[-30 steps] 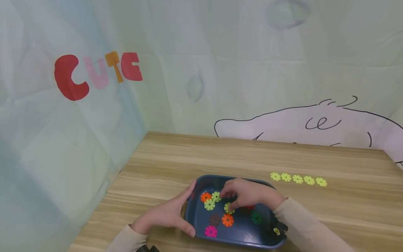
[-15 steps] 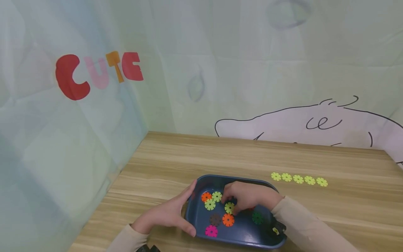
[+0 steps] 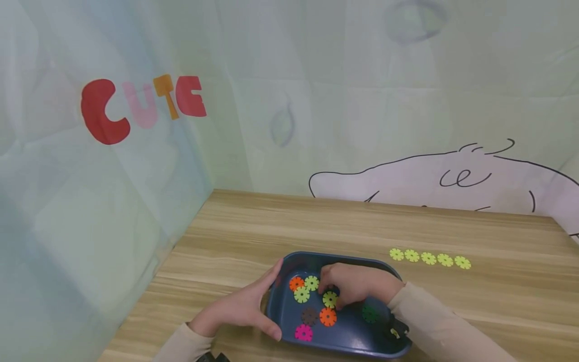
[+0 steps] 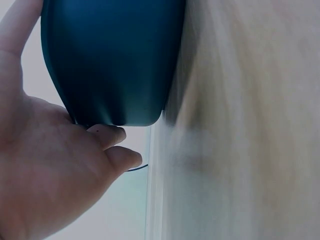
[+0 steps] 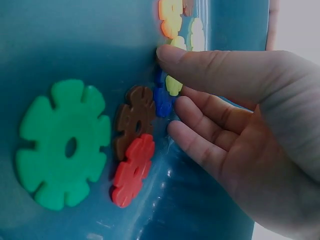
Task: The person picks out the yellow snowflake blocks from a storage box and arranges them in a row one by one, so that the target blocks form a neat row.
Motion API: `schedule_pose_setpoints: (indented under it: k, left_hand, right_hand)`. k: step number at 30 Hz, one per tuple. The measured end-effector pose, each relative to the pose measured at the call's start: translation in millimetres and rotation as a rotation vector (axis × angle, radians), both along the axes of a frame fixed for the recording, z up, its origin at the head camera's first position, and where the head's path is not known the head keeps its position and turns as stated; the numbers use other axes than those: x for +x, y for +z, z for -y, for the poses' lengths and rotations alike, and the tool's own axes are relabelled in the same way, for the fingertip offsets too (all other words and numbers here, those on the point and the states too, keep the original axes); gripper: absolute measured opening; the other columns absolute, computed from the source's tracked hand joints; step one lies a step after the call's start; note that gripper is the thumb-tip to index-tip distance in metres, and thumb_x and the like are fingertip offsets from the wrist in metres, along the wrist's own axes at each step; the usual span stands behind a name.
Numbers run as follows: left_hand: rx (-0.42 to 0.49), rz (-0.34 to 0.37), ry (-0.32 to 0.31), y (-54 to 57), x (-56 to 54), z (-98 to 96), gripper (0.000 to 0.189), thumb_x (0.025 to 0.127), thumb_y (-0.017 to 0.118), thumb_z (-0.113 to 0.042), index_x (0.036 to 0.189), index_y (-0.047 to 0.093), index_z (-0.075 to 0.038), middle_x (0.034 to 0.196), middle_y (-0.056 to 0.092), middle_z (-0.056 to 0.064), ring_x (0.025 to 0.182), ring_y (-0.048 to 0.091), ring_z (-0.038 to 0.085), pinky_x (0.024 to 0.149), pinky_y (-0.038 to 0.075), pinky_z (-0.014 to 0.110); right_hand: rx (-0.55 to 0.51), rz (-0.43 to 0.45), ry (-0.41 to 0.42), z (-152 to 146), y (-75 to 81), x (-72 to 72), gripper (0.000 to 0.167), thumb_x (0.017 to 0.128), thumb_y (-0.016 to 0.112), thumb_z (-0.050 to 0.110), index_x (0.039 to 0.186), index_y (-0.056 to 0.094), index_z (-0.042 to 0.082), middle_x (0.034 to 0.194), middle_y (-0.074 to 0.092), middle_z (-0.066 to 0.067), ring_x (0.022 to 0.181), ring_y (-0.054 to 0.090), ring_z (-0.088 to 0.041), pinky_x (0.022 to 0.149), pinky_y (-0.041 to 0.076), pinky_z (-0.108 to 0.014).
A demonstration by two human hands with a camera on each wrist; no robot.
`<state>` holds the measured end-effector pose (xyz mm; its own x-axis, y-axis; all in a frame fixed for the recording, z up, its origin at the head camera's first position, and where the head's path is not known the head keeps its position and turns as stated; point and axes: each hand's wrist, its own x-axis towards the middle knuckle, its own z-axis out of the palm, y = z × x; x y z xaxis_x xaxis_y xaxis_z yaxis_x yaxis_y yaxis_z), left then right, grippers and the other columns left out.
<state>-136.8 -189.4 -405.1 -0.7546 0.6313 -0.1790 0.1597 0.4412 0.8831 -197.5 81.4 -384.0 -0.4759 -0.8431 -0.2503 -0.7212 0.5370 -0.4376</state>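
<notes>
A dark blue tray stands at the table's front, holding flat, notched plastic discs. My left hand spans the tray's left end, thumb at the near corner and index finger at the far one. In the left wrist view, its fingers bend beside the tray wall. Inside the tray, my right hand reaches down, fingers bent around a yellow-green disc. Its thumb tip is beside that disc, with a gap between thumb and fingers. A blue disc lies partly under the yellow-green one.
Orange, magenta and brown discs lie in the tray. Green and red discs show in the right wrist view. Several yellow-green discs form a row on the table behind the tray.
My right hand has shifted slightly right and nearer, its thumb moving from over the yellow-green disc to its edge. My left hand stays at the tray's end.
</notes>
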Motion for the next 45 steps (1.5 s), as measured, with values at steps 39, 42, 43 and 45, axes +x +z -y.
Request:
schedule_pose_setpoints:
  k: [39,42,43,45]
  left_hand:
    - [0.010,0.023,-0.014,0.9,-0.1,0.2,0.132,0.069,0.084,-0.049,0.154,-0.012,-0.015,0.161,-0.006,0.017,0.146,-0.001,0.036,0.114,0.010,0.061]
    - [0.015,0.022,-0.018,1.7,0.0,0.1,0.132,0.070,0.084,-0.049,0.154,-0.012,-0.014,0.161,-0.006,0.017,0.146,-0.001,0.036,0.114,0.010,0.061]
    - [0.016,0.023,-0.019,1.8,0.0,0.1,0.132,0.070,0.084,-0.049,0.154,-0.012,-0.014,0.161,-0.007,0.017,0.146,-0.001,0.036,0.114,0.010,0.061]
    - [0.016,0.023,-0.020,1.9,0.1,0.1,0.132,0.070,0.083,-0.049,0.154,-0.012,-0.013,0.161,-0.007,0.017,0.146,-0.002,0.036,0.114,0.010,0.061]
  right_hand:
    - [0.030,-0.027,0.019,3.2,-2.7,-1.6,0.035,0.072,0.077,0.005,0.107,0.073,0.007,0.097,0.060,0.007,0.085,0.049,-0.004,0.079,0.047,-0.019]
    - [0.036,-0.026,0.016,3.9,-2.8,-1.8,0.036,0.072,0.077,0.005,0.107,0.072,0.007,0.097,0.060,0.006,0.086,0.050,-0.004,0.080,0.048,-0.019]
    - [0.036,-0.025,0.014,4.2,-3.0,-1.9,0.036,0.071,0.077,0.005,0.107,0.072,0.006,0.098,0.060,0.006,0.086,0.050,-0.004,0.081,0.048,-0.020]
    - [0.037,-0.023,0.008,4.4,-2.8,-1.6,0.036,0.071,0.077,0.005,0.107,0.072,0.007,0.098,0.060,0.007,0.086,0.050,-0.003,0.081,0.048,-0.020]
